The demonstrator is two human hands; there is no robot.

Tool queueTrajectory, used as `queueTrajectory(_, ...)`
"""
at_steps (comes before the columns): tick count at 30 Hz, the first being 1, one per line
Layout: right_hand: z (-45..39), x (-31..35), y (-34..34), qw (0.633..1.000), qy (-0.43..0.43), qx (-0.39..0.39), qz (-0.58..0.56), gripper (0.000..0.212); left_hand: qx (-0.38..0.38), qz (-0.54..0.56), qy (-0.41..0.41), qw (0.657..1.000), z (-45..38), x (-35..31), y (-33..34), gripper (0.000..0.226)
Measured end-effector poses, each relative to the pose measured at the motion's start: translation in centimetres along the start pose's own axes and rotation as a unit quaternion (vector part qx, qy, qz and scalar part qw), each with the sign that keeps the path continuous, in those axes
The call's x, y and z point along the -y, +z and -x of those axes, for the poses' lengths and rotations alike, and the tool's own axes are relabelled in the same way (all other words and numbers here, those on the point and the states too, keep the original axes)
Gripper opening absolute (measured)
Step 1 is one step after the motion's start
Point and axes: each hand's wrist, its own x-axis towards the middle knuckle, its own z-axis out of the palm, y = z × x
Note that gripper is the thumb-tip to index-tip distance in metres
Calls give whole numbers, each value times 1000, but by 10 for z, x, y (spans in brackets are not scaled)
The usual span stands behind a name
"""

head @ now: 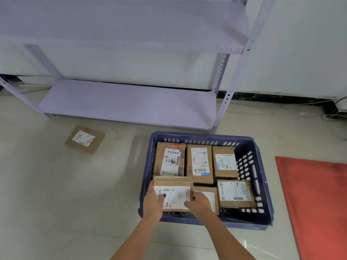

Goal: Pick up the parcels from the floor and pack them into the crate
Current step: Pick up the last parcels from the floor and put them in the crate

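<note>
On floor far left: last parcel [84,139] waiting. In crate [262,184] front-left corner: we seat held parcel [172,194], left hand [155,198] and right hand [197,203] clasping its sides. Lower it level, snug against neighbours, fingers out before release.

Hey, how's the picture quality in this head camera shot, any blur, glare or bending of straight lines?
Head view: soft, even indoor light and faint shadows; the shelf rack posts bow from wide-angle distortion; a small glare patch sits on the floor tiles near the bottom; label print on the parcel that both hands hold over the crate is slightly smeared, and the parcel on the floor looks soft.
</note>
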Motion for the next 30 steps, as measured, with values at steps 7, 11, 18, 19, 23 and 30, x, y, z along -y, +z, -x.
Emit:
queueTrajectory(7, -46, -20, 28, 998, 12, 30, 45, 19, -18, -99, -48, 994, -25, 30, 19, 36)
queueTrajectory(11, -53, -20, 29, 998, 12, 34, 41, 34, -13, -153, -52, 987, -26, 27, 18, 28)
queueTrajectory(18, -55, -15, 19, 996, 7, 48, 71, 37, 29, -228, -50, 972, -27, 17, 6, 25)
queueTrajectory(19, -55, -14, 17, 996, 6, 47, 73, 38, 32, -235, -51, 970, -29, 17, 5, 25)
queueTrajectory(23, -59, -10, 18, 995, 11, 56, 84, 38, 43, -276, -50, 959, -37, 14, -1, 23)
queueTrajectory(30, -65, -11, 17, 994, -8, 68, 88, 35, 41, -321, -40, 945, -46, 17, -1, 18)
